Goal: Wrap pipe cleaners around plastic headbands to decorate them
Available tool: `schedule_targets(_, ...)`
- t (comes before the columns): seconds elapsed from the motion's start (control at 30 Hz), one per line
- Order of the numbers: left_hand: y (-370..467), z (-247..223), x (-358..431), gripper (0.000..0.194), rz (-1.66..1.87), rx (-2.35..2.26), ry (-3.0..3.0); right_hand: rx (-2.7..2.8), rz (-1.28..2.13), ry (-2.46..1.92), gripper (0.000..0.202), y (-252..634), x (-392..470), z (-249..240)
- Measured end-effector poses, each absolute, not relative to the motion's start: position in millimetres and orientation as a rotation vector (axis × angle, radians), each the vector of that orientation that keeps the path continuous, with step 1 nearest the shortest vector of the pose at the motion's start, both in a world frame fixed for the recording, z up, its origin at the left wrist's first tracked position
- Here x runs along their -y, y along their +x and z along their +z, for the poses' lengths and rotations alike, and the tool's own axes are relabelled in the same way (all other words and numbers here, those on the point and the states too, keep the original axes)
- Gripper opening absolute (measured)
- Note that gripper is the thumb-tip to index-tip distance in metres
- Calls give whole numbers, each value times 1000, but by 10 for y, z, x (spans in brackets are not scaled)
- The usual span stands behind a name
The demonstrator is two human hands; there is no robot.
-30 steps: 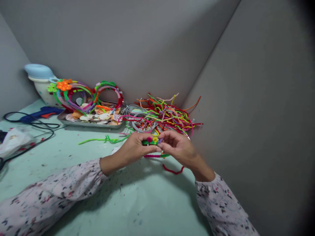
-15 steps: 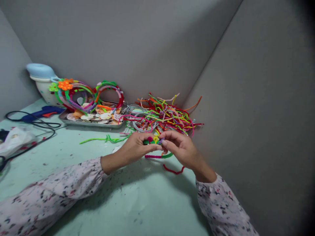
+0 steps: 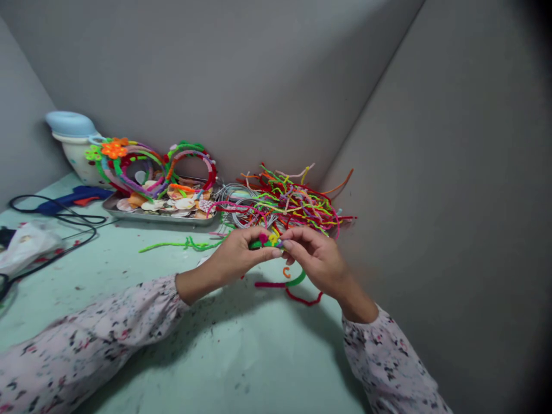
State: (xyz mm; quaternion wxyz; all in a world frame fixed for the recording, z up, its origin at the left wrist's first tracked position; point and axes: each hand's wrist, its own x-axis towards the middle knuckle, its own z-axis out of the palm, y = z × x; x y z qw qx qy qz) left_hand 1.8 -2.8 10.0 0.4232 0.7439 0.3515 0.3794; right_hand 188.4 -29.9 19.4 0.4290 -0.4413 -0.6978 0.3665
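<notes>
In the head view, your left hand and right hand each pinch the multicoloured fuzzy band between thumb and fingers, its pink end hanging below your fingertips, while tangled pipe cleaners lie just beyond them and a shell tray sits farther left.

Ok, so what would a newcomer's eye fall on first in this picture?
Probably the bright tangle of fuzzy stems at the back of the table. Left of it, colourful hoops rise by a metal tray of shells. Nearer, in the grip of the left hand and right hand, is a small green strip.
</notes>
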Motion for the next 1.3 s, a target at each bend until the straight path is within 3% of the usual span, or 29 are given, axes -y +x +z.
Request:
schedule_targets(0.17,2,119,26,21,915,-910,1852,1786,832,-1115,14,1902,298,187)
schedule_targets(0.53,35,60,49,22,1010,-1005,2048,2072,312,-1085,6,1889,328,304)
schedule_targets(1.3,47,24,96,18,1125,-1022,2330,2281,-59,-1192,15,1884,393,328)
